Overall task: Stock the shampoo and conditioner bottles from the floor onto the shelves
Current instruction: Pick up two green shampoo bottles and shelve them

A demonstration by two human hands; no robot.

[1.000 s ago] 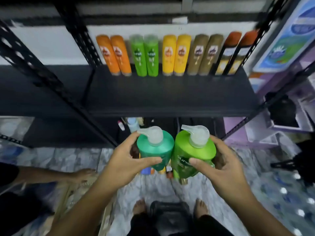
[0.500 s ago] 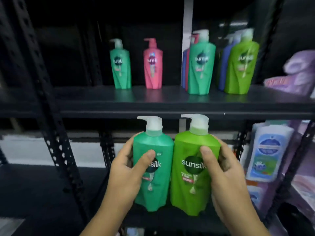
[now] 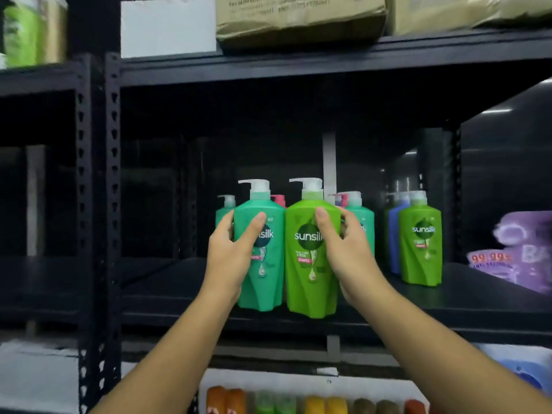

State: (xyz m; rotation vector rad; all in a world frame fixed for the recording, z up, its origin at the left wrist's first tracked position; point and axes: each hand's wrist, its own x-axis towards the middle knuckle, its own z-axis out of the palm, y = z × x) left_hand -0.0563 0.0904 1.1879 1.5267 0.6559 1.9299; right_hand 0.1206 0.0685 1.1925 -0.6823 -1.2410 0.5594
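Most of my left fingers point(image 3: 224, 224) are hidden behind the teal bottle point(image 3: 263, 282), and my right fingers point(image 3: 348, 224) curl out of sight round the far side of the green bottle point(image 3: 307, 282); only the thumbs lie plain across the labels. My left hand point(image 3: 230, 255) grips the teal one, my right hand point(image 3: 349, 255) the green one; the two stand upright, side touching side, at the front edge of the dark shelf point(image 3: 179, 294); whether their bases rest on it I cannot tell. Behind them, half covered, are a pink pump point(image 3: 279, 200) and more teal pumps; at 3 o'clock stand a blue bottle point(image 3: 393, 234) and another green pump bottle point(image 3: 421, 243); farther that way a blurred purple pack point(image 3: 519, 249); at 12 o'clock cardboard boxes point(image 3: 298, 19), cut off; at 6 o'clock a row of bottle tops point(image 3: 298, 404).
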